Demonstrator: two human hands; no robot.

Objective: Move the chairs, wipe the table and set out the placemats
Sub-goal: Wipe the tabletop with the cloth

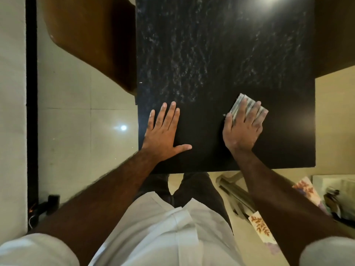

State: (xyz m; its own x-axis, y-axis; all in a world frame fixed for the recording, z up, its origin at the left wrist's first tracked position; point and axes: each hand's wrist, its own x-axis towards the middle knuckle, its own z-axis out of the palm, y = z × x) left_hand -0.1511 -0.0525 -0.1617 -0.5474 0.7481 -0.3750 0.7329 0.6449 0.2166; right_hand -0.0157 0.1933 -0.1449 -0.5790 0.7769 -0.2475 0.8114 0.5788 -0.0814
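The right hand (243,129) lies flat over the folded cloth (250,106), so only striped strips show between the fingers and at its far corner (the number of folds cannot be told). Beyond the grip, the table (211,54) runs past the top edge. Far left of the grip, the brown chair (92,39) is cut off at the top and partly tucked under the table's side. Behind the grip, the forearm crosses a floral sheet (261,225), leaving 2 pieces showing; the clutter (334,196) right of it is too blurred to name.
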